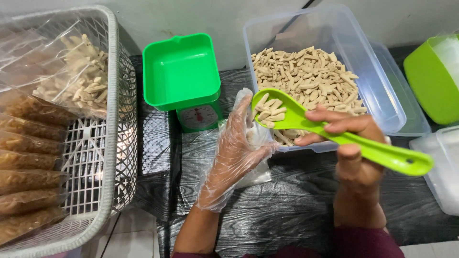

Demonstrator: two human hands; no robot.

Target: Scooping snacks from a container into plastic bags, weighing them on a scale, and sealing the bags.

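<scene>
Nearest, the right hand is clenched around the handle of a lime green scoop, thumb underneath; its bowl carries a few pale snack sticks. These look light, dry and brittle, so the rigid handle seems the sound place to grip. Just left, the gloved left hand, fingers loosely curled, holds a thin clear bag, limp and probably slippery. Beyond stand a clear tub of sticks and a green scale; a basket sits left
</scene>
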